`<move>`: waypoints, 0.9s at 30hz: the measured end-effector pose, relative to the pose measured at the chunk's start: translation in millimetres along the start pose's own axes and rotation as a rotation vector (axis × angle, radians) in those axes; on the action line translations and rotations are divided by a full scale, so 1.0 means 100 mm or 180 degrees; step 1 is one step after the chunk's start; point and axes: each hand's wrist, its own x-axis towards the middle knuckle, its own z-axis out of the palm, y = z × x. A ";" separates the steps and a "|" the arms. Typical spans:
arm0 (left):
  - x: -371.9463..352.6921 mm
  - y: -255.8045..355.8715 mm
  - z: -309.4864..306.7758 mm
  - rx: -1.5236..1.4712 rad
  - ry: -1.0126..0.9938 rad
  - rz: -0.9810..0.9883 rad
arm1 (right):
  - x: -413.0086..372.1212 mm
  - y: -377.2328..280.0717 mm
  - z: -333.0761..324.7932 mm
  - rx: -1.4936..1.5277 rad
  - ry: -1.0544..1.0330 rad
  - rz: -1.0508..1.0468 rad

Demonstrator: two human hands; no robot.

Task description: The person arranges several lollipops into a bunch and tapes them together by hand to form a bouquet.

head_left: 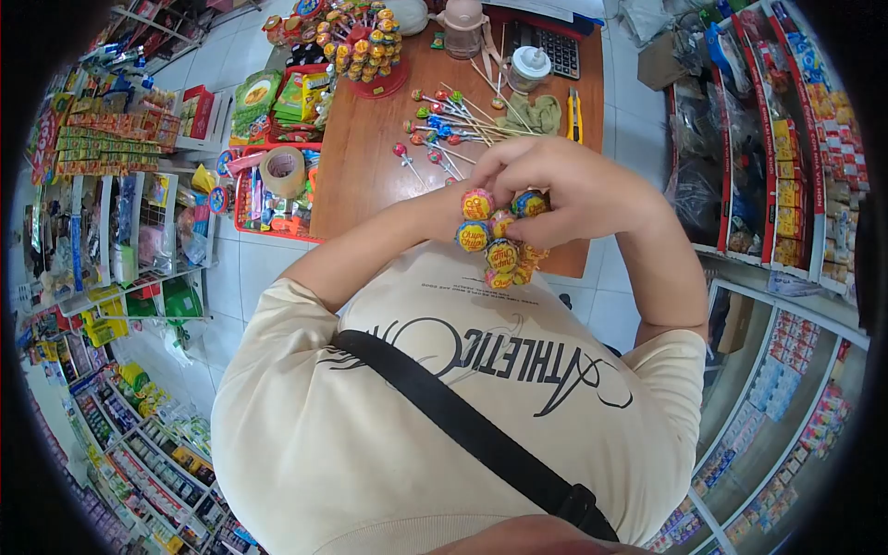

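A bunch of wrapped lollipops (500,254), with yellow, pink and blue Chupa Chups wrappers, is held up in front of my chest. My left hand (450,205) reaches in behind the bunch and grips it from below; its fingers are mostly hidden by the candy heads. Over the top comes my right hand (575,190), thumb and fingers closed on a lollipop among the heads. Beyond my hands, several loose lollipops (435,122) lie on the wooden table (370,166), their sticks pointing in various directions.
A red-based display stand (381,83) full of lollipops stands at the table's far left. Behind are a lidded cup (530,67), a bottle (462,32), a calculator (555,51), a green cloth (535,115) and a yellow cutter (574,116). Tape (282,172) sits on a red basket (242,199). Shelves flank both sides.
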 end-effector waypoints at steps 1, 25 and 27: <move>0.01 0.05 0.01 -0.0116 0.0019 -0.0060 | 0.00 0.01 0.00 0.0179 0.0041 -0.0005; -1.32 -0.45 -0.52 -0.0884 0.3886 -0.0777 | 0.29 2.34 1.23 -0.1812 0.1292 0.1755; -1.25 -0.46 -0.47 -0.0813 0.3938 -0.0834 | 0.47 2.30 1.28 -0.1861 0.0840 0.2069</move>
